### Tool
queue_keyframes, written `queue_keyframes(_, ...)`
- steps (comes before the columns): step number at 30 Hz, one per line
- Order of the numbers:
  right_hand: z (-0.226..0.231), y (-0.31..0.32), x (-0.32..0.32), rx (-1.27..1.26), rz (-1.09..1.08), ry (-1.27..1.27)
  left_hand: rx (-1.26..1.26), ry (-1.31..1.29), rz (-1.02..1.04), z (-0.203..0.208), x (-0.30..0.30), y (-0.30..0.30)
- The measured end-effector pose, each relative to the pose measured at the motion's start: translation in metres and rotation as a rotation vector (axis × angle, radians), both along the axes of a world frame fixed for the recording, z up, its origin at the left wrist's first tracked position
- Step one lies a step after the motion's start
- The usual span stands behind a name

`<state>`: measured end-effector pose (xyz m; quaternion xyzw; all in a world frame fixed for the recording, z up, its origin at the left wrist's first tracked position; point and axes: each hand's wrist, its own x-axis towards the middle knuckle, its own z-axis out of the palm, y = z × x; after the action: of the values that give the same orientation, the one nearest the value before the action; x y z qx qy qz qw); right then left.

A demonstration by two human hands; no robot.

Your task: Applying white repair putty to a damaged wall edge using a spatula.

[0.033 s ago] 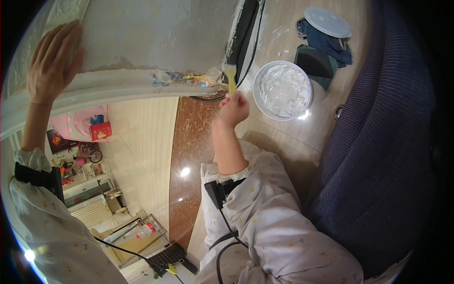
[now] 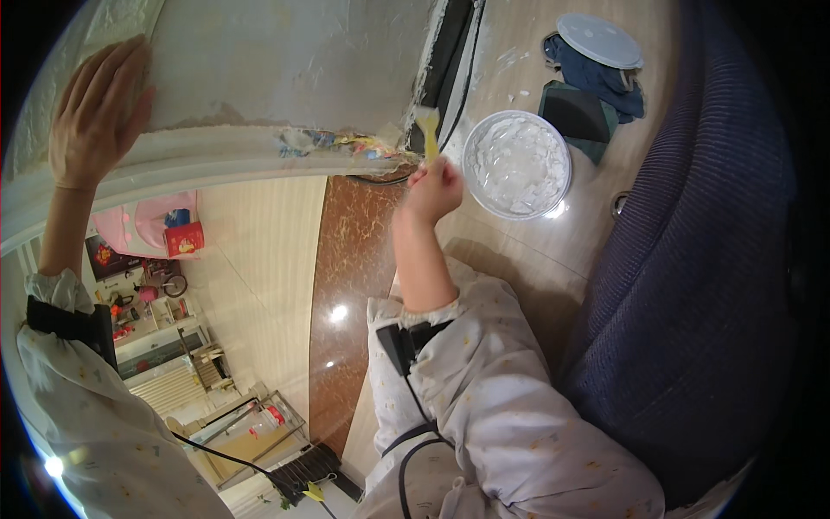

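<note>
My right hand (image 2: 434, 190) is closed around the handle of a small yellow scraper (image 2: 429, 137). The scraper's pale, broad end points away from me, near the corner where the wall's edge meets a dark strip (image 2: 450, 69). Just right of that hand, a round white tub (image 2: 470, 177) stands on the floor with thick white paste (image 2: 517, 164) inside. At the far left, my left hand (image 2: 97, 121) lies with fingers stretched out against the grey wall panel (image 2: 285, 65). Along the panel's lower edge runs a rough patch of torn, coloured scraps (image 2: 346, 145).
A black cable (image 2: 467, 86) runs along the dark strip. Beyond the tub lie a white lid (image 2: 599, 41), dark blue cloth (image 2: 581, 73) and a dark flat pad (image 2: 572, 112). A ribbed dark blue upholstered piece (image 2: 674, 285) fills the right side. A brown marbled strip (image 2: 350, 259) crosses the floor.
My right hand and the scraper have shifted slightly right and farther from me, off the wall's corner edge. The left hand has stayed in place.
</note>
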<state>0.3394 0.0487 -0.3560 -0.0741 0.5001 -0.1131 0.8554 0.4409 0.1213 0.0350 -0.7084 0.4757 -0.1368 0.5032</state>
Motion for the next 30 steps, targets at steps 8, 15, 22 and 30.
queue_keyframes(8,-0.004,-0.01,0.055,-0.11,0.156,-0.031,0.012,-0.006,0.025,0.002,-0.002,0.002)
queue_keyframes(15,-0.003,0.037,0.024,0.129,0.255,0.017,-0.003,-0.004,-0.032,0.004,-0.001,-0.001)
queue_keyframes(22,-0.017,0.031,-0.026,0.064,0.202,0.058,-0.038,-0.01,-0.009,-0.005,0.0,-0.002)
queue_keyframes(30,0.008,-0.013,0.04,0.065,0.13,-0.171,-0.052,-0.009,-0.002,-0.008,-0.003,-0.008)
